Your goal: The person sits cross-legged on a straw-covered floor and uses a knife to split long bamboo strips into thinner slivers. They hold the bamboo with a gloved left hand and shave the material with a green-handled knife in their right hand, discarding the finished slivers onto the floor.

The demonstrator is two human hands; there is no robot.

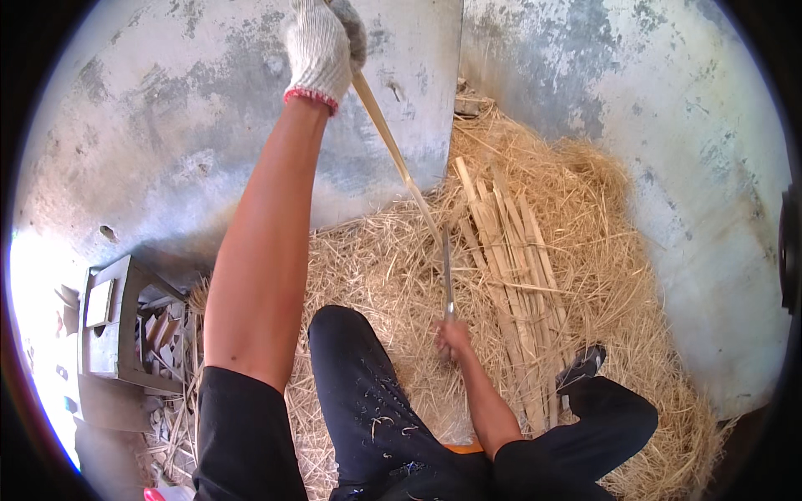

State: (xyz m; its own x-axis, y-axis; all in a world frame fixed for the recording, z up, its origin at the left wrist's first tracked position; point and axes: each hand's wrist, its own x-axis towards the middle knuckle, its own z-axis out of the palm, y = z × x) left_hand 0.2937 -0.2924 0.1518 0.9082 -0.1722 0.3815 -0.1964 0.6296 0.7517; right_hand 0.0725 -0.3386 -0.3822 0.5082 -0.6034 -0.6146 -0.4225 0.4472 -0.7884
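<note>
High up in front of me, my left hand [320, 52], in a white knitted glove with a red cuff, is closed round the upper end of a long thin bamboo strip [387, 135]. The strip slants down to the right, bending slightly, toward a long narrow knife [448, 271]. My bare right hand [454, 340] grips the knife's handle low in front of me, between my knees. The blade points away from me, and its far part meets or overlaps the strip; exact contact is hard to tell.
Split bamboo pieces [510, 250] lie in a bundle to the right on a thick heap of shavings [585, 192]. Worn grey walls [702, 167] stand behind and to the right. A wooden stool [117, 326] is at the left, near debris. My shod foot [582, 365] rests beside the bundle.
</note>
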